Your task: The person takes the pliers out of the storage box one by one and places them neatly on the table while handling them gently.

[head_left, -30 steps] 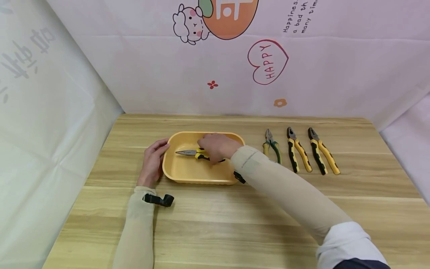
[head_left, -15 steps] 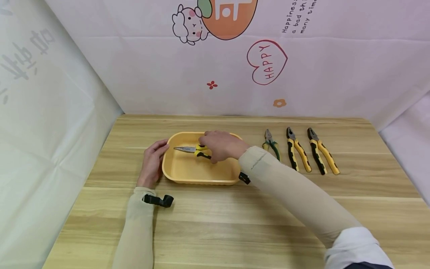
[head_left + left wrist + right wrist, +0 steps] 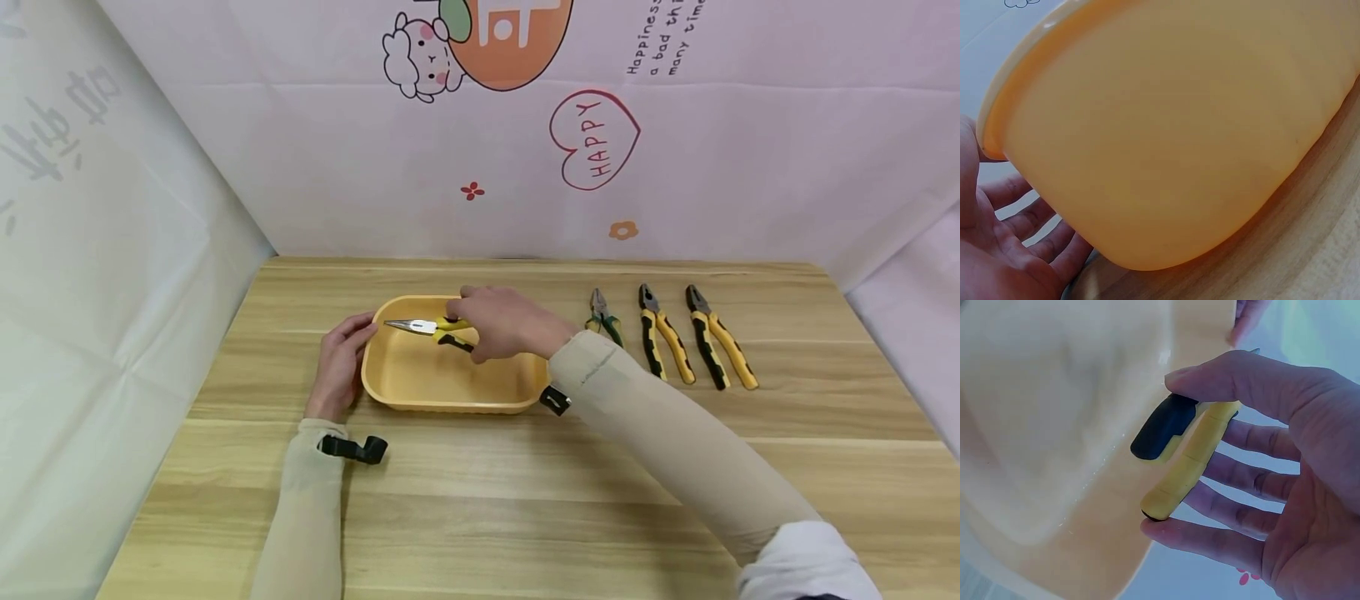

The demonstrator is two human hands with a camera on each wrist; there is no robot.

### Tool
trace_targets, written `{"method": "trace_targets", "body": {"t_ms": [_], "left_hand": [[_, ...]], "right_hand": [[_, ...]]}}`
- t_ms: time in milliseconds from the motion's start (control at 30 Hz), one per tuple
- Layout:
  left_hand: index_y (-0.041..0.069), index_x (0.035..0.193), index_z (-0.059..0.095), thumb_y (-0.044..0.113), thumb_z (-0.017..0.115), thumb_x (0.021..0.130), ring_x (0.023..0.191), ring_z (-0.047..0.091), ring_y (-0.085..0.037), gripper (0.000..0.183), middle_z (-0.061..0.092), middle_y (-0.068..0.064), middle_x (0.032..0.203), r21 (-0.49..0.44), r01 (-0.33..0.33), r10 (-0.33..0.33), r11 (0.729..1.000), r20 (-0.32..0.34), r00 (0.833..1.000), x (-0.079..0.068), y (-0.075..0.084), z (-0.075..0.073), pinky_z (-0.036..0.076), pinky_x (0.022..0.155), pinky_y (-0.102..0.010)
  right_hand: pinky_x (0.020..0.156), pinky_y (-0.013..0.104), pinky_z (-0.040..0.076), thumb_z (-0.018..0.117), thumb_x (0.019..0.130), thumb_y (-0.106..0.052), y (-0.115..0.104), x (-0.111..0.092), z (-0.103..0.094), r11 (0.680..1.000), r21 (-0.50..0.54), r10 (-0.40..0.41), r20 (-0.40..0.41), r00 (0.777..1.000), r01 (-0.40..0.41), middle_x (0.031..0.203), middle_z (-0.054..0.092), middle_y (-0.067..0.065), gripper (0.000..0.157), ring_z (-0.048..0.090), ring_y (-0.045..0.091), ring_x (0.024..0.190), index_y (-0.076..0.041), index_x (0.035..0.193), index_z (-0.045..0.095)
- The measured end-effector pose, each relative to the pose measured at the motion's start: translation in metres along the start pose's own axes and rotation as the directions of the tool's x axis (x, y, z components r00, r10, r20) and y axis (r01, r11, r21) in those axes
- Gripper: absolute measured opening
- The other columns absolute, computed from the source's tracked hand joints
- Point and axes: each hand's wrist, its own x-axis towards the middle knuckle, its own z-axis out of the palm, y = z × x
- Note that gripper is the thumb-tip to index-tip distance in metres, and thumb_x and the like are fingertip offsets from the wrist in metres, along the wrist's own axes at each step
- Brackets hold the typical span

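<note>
In the head view, long-nose pliers (image 3: 420,327) with yellow and black handles are in my right hand (image 3: 513,323). Their metal nose points left, over the yellow plastic tub (image 3: 453,407). From the right wrist, the thumb presses on the black-topped handle (image 3: 1163,428) while the fingers lie along the yellow handle (image 3: 1185,465). My left hand (image 3: 339,358) holds the tub's left end, thumb at the rim. In the left wrist view, this hand's fingers (image 3: 1029,219) spread against the outer wall (image 3: 1147,156), partly hidden behind it.
To the right of the tub lie green-handled pliers (image 3: 602,317), partly behind the right forearm, and two yellow-and-black pliers (image 3: 660,333), (image 3: 720,337) in a row. All rest on the wooden table (image 3: 480,508). A printed white cloth (image 3: 330,167) hangs behind.
The right hand has lifted the long-nose pliers from inside the tub, up and slightly to the right. The left hand has stayed at the tub's end.
</note>
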Motion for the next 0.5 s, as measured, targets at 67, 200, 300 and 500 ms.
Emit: {"method": "trace_targets", "body": {"t_ms": [67,200,300,500], "left_hand": [[-0.011,0.134,0.055,0.006,0.056,0.104,0.097,0.066,-0.01,0.034,0.065,0.0,0.11,0.0,0.001,-0.001,1.0,-0.001,1.0,0.0,0.0,0.0,0.055,0.087,-0.022],[-0.01,0.133,0.056,0.006,0.056,0.104,0.097,0.066,-0.01,0.034,0.065,0.0,0.11,-0.003,0.001,-0.001,1.0,-0.002,1.0,0.0,0.0,0.0,0.055,0.088,-0.022],[-0.009,0.133,0.056,0.007,0.057,0.104,0.098,0.065,-0.01,0.034,0.065,0.0,0.11,0.0,0.001,-0.001,1.0,-0.001,1.0,-0.001,0.0,0.0,0.055,0.088,-0.022],[-0.01,0.133,0.056,0.007,0.057,0.104,0.098,0.065,-0.01,0.034,0.064,-0.001,0.111,-0.001,0.002,-0.002,1.0,-0.001,1.0,-0.001,0.0,0.0,0.055,0.088,-0.021]], "right_hand": [[0.084,0.038,0.053,0.082,0.083,-0.016,0.001,-0.003,-0.001,1.0,0.01,-0.002,-0.012,1.0,0.002,0.116,0.06,0.005,0.052,0.058,0.02,0.095,-0.011,0.131,0.063],[0.083,0.038,0.052,0.083,0.082,-0.017,0.001,-0.008,-0.003,0.999,0.034,-0.001,-0.032,0.999,0.002,0.117,0.059,0.004,0.057,0.057,0.02,0.094,-0.01,0.135,0.061],[0.083,0.038,0.052,0.083,0.083,-0.018,0.002,-0.012,-0.004,0.999,0.045,0.0,-0.047,0.999,0.003,0.117,0.06,0.004,0.06,0.057,0.02,0.093,-0.01,0.137,0.06],[0.089,0.041,0.052,0.085,0.083,-0.022,0.005,-0.02,-0.005,0.999,0.052,0.002,-0.072,0.997,0.002,0.121,0.06,0.005,0.064,0.059,0.022,0.099,-0.01,0.14,0.059]]}}
